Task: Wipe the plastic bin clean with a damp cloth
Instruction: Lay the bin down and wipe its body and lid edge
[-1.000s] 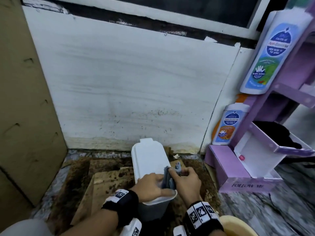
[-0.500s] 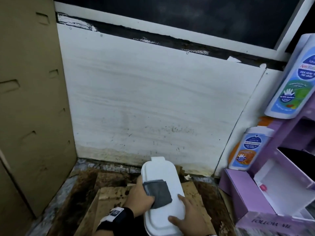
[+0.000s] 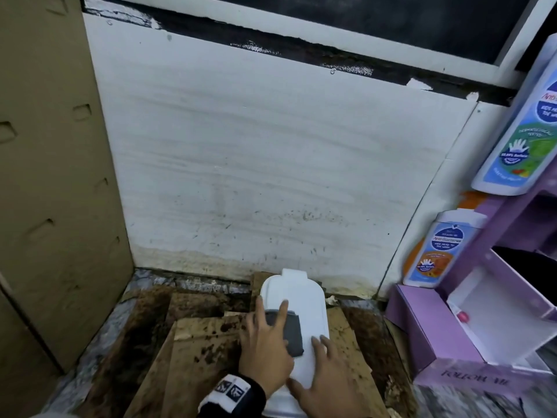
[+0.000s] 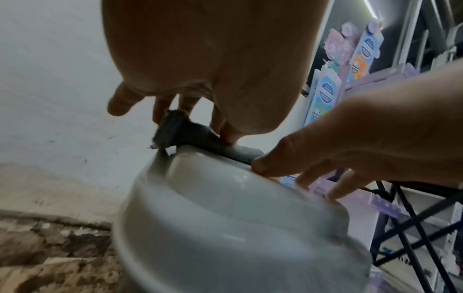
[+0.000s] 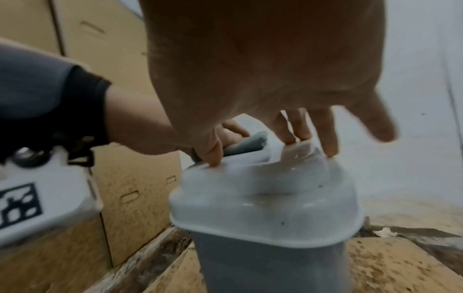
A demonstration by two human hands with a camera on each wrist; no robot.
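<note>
A white plastic bin with a shut lid [image 3: 298, 297] stands on the floor by the wall. A folded grey cloth [image 3: 294, 334] lies on the lid. My left hand [image 3: 266, 339] presses flat on the cloth with straight, spread fingers. My right hand [image 3: 328, 375] rests on the lid's near right part, fingers spread, thumb beside the cloth. In the left wrist view the fingertips [image 4: 226, 134] push the cloth [image 4: 190, 132] down on the lid [image 4: 225, 198]. In the right wrist view my fingers [image 5: 300, 130] touch the lid [image 5: 263, 194], above the grey bin body [image 5: 263, 263].
A tall cardboard box [image 3: 54, 176] stands close on the left. The white wall [image 3: 271, 161] is right behind the bin. A purple cardboard display stand [image 3: 437, 333] with printed bottle shapes [image 3: 437, 248] is on the right. Stained cardboard sheets [image 3: 196, 342] cover the floor.
A second ago both hands held the bunched cloth at the lid's near edge. Since then the left hand has spread it flat and slid it along the lid; the right hand let go.
</note>
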